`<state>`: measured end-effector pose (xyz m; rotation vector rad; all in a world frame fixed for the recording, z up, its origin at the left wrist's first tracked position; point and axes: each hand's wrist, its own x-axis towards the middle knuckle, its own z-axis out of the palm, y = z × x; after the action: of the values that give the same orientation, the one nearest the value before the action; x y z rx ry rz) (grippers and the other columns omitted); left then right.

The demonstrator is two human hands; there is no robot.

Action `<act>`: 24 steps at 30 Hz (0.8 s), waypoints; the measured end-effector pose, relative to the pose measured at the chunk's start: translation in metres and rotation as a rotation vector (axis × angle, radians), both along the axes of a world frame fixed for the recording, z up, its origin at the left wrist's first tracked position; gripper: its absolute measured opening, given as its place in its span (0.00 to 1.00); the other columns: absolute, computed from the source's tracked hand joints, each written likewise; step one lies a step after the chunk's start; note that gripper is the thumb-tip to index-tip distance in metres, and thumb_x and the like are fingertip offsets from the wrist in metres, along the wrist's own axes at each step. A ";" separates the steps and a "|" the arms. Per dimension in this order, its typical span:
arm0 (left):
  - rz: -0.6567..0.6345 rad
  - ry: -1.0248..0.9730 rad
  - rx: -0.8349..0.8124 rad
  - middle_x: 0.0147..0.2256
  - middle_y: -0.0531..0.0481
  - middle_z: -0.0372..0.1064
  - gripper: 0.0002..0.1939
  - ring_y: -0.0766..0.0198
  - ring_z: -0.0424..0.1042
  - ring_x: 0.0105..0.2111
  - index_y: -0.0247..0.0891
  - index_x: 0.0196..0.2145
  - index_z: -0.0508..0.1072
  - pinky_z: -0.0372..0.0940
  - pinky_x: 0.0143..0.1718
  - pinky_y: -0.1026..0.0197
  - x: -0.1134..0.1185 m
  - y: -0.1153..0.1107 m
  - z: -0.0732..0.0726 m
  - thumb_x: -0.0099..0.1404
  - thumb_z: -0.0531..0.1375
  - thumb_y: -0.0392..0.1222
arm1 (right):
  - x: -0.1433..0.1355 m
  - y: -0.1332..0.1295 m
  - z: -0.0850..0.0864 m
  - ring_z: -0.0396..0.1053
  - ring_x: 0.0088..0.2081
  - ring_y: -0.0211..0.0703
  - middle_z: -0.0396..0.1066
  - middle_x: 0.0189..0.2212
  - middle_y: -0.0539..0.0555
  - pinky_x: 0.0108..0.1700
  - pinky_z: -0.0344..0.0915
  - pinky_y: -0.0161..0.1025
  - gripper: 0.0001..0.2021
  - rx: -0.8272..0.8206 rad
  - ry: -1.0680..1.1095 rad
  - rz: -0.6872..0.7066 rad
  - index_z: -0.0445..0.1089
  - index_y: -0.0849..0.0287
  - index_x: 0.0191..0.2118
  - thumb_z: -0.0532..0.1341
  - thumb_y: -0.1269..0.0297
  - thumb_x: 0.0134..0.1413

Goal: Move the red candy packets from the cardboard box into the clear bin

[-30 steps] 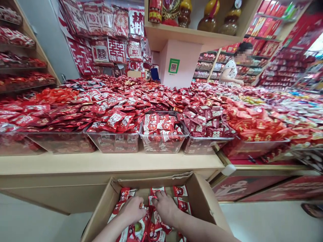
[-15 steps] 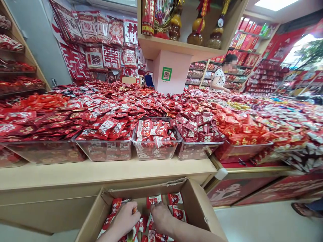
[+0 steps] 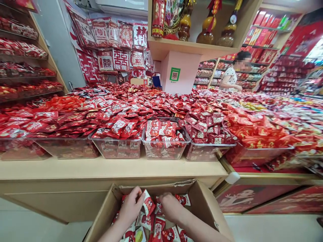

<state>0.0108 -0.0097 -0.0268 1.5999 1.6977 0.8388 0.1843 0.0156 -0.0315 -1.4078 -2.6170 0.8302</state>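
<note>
Inside the cardboard box (image 3: 210, 205) both my hands are among small red and white wrapped packets (image 3: 159, 226). My left hand (image 3: 130, 206) pinches one red and white packet (image 3: 148, 203) by its upper edge, thumb against forefinger, and the packet stands tilted. To the right, my right hand (image 3: 173, 207) is curled with its fingertips pointing down and slightly blurred. A packet lies right at those fingertips, and whatever they grip is hidden. Another packet (image 3: 183, 199) rests by the box's far right corner, and a greenish-yellow piece (image 3: 139, 235) shows near the bottom.
Behind the box runs a wooden counter (image 3: 75, 169) with clear plastic bins (image 3: 165, 151) heaped with red packets. A red bin (image 3: 252, 156) stands further right. Above the heaps is a shelf unit (image 3: 176, 45) on a white pillar. Across the display stands a person (image 3: 228, 77) in a spotted top.
My left hand has come up slightly and now shows a packet in its pinch. My right hand has lifted a little, its fingers curled. The whole view has swung left.
</note>
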 end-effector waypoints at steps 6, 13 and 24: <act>0.058 -0.449 -0.083 0.15 0.59 0.62 0.14 0.67 0.63 0.16 0.41 0.22 0.57 0.56 0.18 0.67 0.008 -0.002 0.013 0.54 0.52 0.54 | -0.014 -0.009 0.010 0.66 0.31 0.38 0.68 0.30 0.51 0.31 0.62 0.33 0.11 -0.341 0.535 -0.112 0.61 0.61 0.36 0.54 0.71 0.41; 0.113 -0.540 -0.104 0.20 0.57 0.65 0.16 0.67 0.66 0.20 0.39 0.28 0.61 0.58 0.20 0.67 0.008 -0.001 0.019 0.52 0.54 0.55 | -0.016 -0.004 0.013 0.64 0.20 0.35 0.64 0.17 0.46 0.25 0.62 0.36 0.19 -0.851 0.988 -0.391 0.58 0.61 0.27 0.64 0.56 0.29; 0.072 -0.752 -0.244 0.26 0.55 0.67 0.16 0.67 0.66 0.23 0.38 0.31 0.64 0.57 0.21 0.68 0.008 0.000 0.019 0.48 0.60 0.51 | -0.010 -0.002 0.016 0.63 0.22 0.36 0.63 0.19 0.49 0.25 0.59 0.34 0.13 -0.351 0.726 -0.289 0.58 0.60 0.26 0.53 0.53 0.46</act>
<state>0.0188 -0.0096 -0.0074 0.8917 1.2465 1.0510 0.1744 0.0135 -0.0151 -1.1876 -1.7432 1.4595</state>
